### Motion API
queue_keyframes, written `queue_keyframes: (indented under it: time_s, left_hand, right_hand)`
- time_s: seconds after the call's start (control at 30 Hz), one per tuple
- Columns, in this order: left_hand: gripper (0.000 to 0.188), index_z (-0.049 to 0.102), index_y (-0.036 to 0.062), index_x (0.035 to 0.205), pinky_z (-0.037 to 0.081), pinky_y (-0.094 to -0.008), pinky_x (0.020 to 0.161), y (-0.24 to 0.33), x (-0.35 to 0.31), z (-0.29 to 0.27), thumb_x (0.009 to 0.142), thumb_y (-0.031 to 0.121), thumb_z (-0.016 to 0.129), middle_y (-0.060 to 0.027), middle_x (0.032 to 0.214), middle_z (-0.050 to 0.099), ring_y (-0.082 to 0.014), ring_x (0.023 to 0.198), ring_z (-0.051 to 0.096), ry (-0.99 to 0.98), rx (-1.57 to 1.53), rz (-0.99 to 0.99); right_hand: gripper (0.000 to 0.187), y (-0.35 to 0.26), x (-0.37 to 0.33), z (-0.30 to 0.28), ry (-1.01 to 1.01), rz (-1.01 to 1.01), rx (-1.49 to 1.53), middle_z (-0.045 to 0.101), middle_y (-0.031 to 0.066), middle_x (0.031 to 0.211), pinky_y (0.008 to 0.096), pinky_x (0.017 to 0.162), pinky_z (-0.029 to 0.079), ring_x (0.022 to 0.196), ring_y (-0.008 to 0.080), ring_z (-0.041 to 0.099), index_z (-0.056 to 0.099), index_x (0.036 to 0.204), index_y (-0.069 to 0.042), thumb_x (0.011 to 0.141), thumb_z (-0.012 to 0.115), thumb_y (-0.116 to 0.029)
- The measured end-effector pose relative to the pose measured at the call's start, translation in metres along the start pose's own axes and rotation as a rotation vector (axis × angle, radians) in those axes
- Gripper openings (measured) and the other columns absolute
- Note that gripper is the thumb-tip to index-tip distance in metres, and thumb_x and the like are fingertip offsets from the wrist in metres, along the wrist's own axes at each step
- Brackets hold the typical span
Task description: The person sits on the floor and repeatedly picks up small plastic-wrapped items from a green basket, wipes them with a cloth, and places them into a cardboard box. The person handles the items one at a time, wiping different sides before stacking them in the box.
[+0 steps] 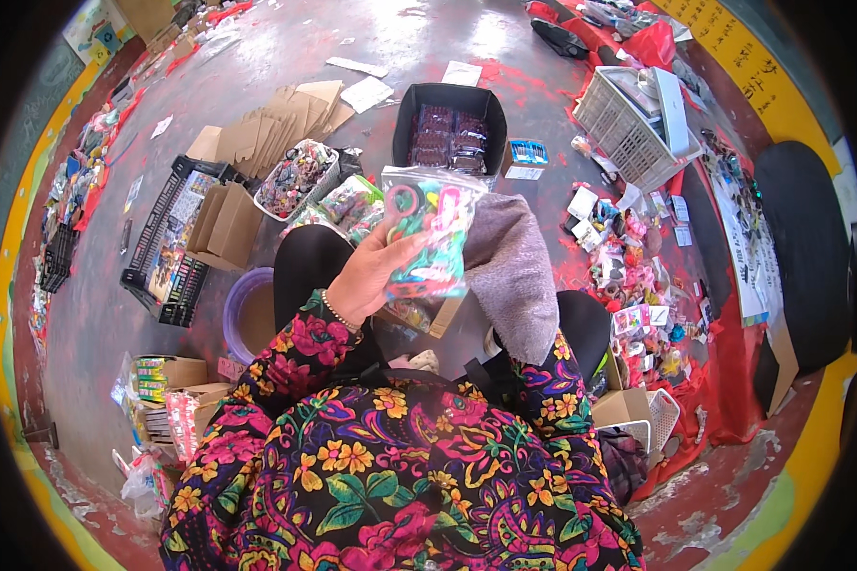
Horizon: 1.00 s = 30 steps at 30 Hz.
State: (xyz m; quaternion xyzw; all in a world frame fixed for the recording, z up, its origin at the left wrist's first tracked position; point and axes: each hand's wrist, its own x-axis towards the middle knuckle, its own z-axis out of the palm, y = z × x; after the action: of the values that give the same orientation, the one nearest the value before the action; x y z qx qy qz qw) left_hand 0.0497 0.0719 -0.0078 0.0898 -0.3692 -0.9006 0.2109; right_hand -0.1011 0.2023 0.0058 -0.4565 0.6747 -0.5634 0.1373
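My left hand (362, 271) grips a clear zip bag (431, 233) by its left side, fingers lying across the front. Colourful rings, perhaps hair ties, in green, pink and red fill the bag. A grey towel (514, 266) covers my right hand down to the sleeve, so its fingers are hidden. The towel's upper edge meets the right side of the bag. Below the bag, an open cardboard box (445, 317) sits between my knees, partly covered. Just beyond my left hand lie more filled plastic bags (352, 205).
Ahead stands a black bin (400, 124) of dark packets, with a small box of blue packs (525, 159) beside it. A black crate (143, 262), an open carton (224, 228) and a purple basin (230, 319) are at left. Small goods (628, 266) and a white crate (614, 114) are at right.
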Motion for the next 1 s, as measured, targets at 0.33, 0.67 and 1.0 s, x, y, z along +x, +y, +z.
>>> queue_keyframes:
  time_s: [0.33, 0.67, 1.0]
  left_hand:
    - [0.034, 0.046, 0.0042, 0.121, 0.044, -0.0317, 0.090, -0.045, 0.027, 0.015, 0.088, 0.003, 0.055, -0.0047, 0.113, 0.055, -0.0150, 0.104, 0.054, 0.175, -0.088, 0.237]
    - [0.032, 0.053, 0.0065, 0.115, 0.045, -0.0353, 0.089, -0.048, 0.030, -0.010, 0.084, -0.001, 0.058, -0.0061, 0.109, 0.059, -0.0176, 0.101, 0.057, 0.217, -0.278, 0.089]
    - [0.029, 0.053, 0.0030, 0.115, 0.050, -0.0351, 0.082, -0.026, 0.020, -0.020, 0.086, -0.001, 0.055, -0.0078, 0.106, 0.060, -0.0187, 0.096, 0.060, 0.144, -0.089, 0.029]
  right_hand:
    - [0.040, -0.026, 0.006, 0.025, 0.018, 0.069, -0.418, 0.059, 0.0224, 0.085, 0.0413, 0.066, 0.049, 0.080, 0.0398, 0.060, 0.045, 0.110, 0.006, 0.074, 0.058, -0.004]
    - [0.050, -0.002, 0.005, 0.027, 0.019, 0.166, -0.514, 0.058, 0.0233, 0.096, 0.0379, 0.073, 0.049, 0.089, 0.0358, 0.060, 0.037, 0.117, 0.007, 0.075, 0.060, -0.005]
    - [0.057, 0.043, 0.015, 0.017, 0.076, 0.197, -0.280, 0.057, 0.0208, 0.104, 0.0337, 0.081, 0.047, 0.094, 0.0286, 0.059, 0.031, 0.127, 0.004, 0.080, 0.061, -0.010]
